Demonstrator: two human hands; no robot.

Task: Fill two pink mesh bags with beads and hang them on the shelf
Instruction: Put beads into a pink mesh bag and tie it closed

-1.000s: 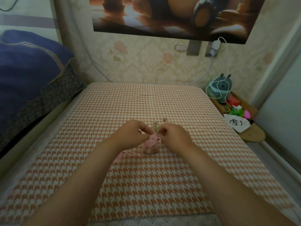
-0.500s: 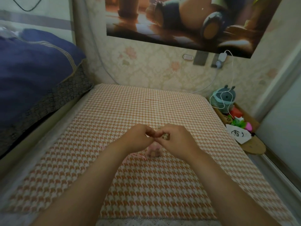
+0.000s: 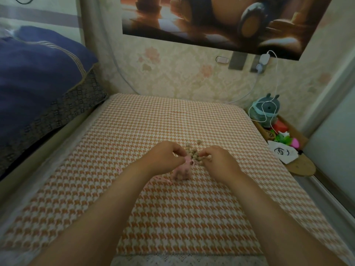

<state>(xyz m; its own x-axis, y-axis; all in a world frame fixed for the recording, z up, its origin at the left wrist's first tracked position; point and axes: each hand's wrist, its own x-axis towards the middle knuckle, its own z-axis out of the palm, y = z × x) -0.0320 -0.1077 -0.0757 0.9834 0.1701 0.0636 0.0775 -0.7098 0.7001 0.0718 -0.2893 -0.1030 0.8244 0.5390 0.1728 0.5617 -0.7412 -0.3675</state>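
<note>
On the far left I see a navy quilt (image 3: 38,77) piled beside the desk (image 3: 172,217), whose cover is a woven orange-and-white houndstooth with a lace hem. At mid-desk my left hand (image 3: 165,160) pinches the gathered mouth of a soft pink mesh bag (image 3: 182,170), lumpy with round tan beads inside and lying on the cloth, while a loose heap of beads (image 3: 194,152) sits between the hands (a second pink scrap beside the left wrist is too blurred to name). My right hand (image 3: 217,162) is curled, fingertips closed on a few beads at the heap's edge, and farther right a wooden shelf (image 3: 301,167) carries a grey plush toy (image 3: 267,110) and a white drawstring pouch (image 3: 284,153).
</note>
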